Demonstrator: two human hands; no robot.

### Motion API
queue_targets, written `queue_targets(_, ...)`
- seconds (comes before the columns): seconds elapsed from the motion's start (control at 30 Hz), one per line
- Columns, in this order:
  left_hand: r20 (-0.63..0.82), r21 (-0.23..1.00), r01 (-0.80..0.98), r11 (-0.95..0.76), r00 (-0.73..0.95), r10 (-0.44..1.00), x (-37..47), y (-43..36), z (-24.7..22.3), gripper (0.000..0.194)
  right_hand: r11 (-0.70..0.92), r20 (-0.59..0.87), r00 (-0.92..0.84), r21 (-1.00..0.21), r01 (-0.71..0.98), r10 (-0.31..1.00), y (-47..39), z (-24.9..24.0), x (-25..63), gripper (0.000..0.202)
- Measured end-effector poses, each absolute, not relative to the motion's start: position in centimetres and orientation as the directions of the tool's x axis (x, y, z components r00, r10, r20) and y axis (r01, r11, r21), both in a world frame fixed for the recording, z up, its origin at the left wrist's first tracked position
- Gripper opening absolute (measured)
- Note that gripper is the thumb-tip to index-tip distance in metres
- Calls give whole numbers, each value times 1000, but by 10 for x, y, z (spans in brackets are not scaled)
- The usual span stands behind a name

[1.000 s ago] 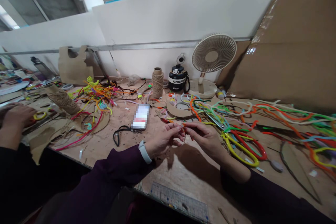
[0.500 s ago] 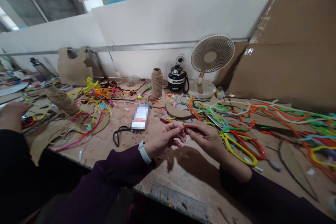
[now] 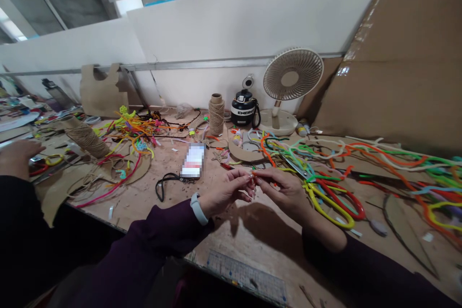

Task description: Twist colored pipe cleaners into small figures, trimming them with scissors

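Observation:
Over the middle of the table, my left hand pinches a small orange and whitish piece between thumb and forefinger. My right hand meets it from the other side, its fingertips closed on the same piece. The fingers cover most of it, so its exact kind cannot be made out. Scissors with yellow and red handles lie just right of my right hand. Beyond my left hand rests a phone with a black strap.
Colourful pipe cleaners spread across the right side, with another tangled pile at back left. Twine spools, a black bottle and a fan stand behind. A clear ruler lies at the front edge. Another person's hand is far left.
Almost nothing differs. Both my hands stay together on the small piece, with only a slight shift of the fingers.

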State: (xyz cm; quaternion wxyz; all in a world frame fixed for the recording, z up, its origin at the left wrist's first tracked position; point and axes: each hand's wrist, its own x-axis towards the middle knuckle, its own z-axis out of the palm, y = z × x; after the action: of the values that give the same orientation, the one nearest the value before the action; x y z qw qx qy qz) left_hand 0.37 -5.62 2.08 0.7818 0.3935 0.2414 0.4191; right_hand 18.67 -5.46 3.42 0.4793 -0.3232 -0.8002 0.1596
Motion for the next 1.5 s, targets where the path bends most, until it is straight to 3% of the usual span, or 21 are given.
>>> queue_targets(0.23,-10,827,-473,303,527,850,3,-56,21,35,698,633,-302,-602,388,713,-56,34,186,16)
queue_targets(0.77,-99,833,-434,344,495,863,4,-55,19,36,847,779,-385,-335,412,495,-53,34,186,21)
queue_targets(0.83,-92,842,-423,335,499,862,4,-54,19,36,824,741,-389,-395,407,547,-53,35,187,18)
queue_targets(0.93,-70,864,-393,315,526,848,2,-52,19,38,727,615,-388,-589,353,687,-51,36,191,16)
queue_targets(1.13,-84,895,-307,323,596,799,-4,-48,21,37,401,328,-354,-902,157,876,-44,30,195,22)
queue_targets(1.37,-58,887,-344,309,580,813,-4,-51,25,37,125,141,-324,-990,-70,936,-41,17,193,25)
queue_targets(1.5,-53,878,-369,304,556,830,-4,-53,27,37,158,164,-336,-986,-46,927,-42,14,194,28)
